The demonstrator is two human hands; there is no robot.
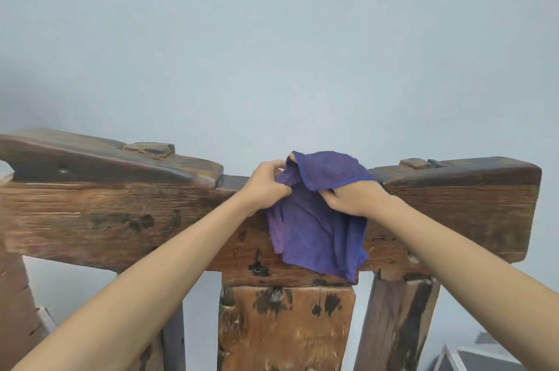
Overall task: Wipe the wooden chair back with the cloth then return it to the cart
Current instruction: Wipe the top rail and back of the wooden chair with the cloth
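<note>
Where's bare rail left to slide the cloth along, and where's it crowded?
Free: top rail face left of the left hand, out to its end, and right of the right hand to the right end. Open gaps below, either side of the centre slat. Crowded: rail middle, both hands bunching the purple cloth.

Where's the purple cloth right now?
In the head view, the purple cloth hangs over the middle of the chair's wooden top rail, gripped by the left hand and right hand, above the centre slat.

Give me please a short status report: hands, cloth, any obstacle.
Left hand and right hand both gripping purple cloth. Cloth draped over chair back top rail, centre. Nothing in the way.
</note>
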